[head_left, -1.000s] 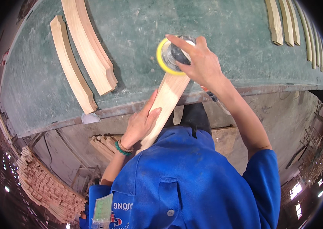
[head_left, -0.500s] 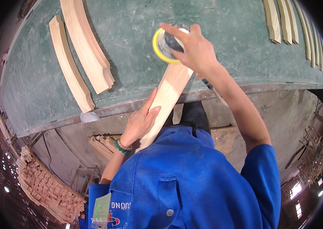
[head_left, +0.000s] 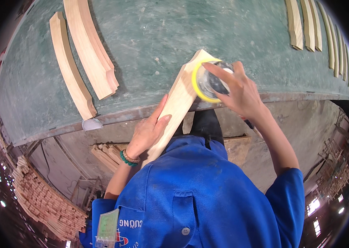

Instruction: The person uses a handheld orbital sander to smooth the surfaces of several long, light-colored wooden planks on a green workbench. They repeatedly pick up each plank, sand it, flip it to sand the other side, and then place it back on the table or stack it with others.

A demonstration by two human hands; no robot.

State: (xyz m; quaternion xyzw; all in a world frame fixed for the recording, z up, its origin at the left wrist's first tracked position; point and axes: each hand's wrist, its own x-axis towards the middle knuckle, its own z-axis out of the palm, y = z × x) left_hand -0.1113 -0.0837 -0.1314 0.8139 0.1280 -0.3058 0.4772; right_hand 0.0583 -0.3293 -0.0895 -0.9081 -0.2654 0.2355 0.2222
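Observation:
A pale wooden board (head_left: 177,105) with a notched far end slants from my body across the front edge of the green worktable (head_left: 149,70). My left hand (head_left: 147,131) grips it along its left side, thumb on the top face and fingers along the edge. In my right hand (head_left: 240,89) is a round orbital sander (head_left: 213,80) with a yellow pad rim and a dark body. Its pad lies against the right side of the board near the far end. My fingers wrap over the sander's top, and a hose trails from it under my wrist.
Two curved wooden pieces (head_left: 70,66) lie at the table's left, by a pale scrap (head_left: 92,124) at the edge. Several more strips (head_left: 307,27) lie at the far right. Below left stands a large wood stack (head_left: 44,202); other pieces (head_left: 107,155) sit under the table.
My right hand has brought the sander nearer and to the right, uncovering the board's far end. My left hand keeps its grip on the board.

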